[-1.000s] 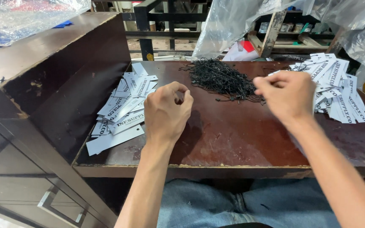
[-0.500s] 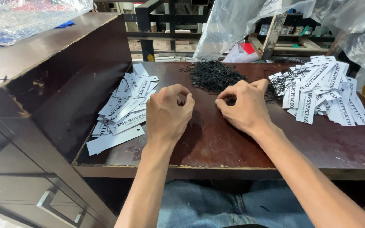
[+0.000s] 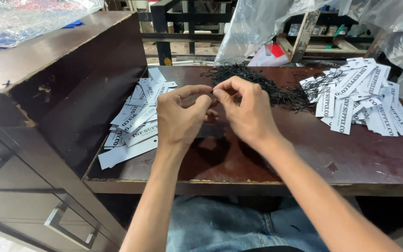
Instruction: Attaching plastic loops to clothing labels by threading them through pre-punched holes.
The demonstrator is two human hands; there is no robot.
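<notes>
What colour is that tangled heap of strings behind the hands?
The heap of strings is black, seen clearly in the head view.

Glossy, scuffed dark wood table (image 3: 360, 158); matt white paper tags (image 3: 136, 123); thin black strings (image 3: 257, 81); crinkled clear plastic sheeting (image 3: 257, 23).

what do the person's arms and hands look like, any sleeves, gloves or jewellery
Both arms are bare as far up as the view shows, with no sleeves in sight. The left hand and the right hand wear no gloves, and no rings, watch or wristband show. The forearms are slim. Below them, blue denim covers the lap.
</notes>
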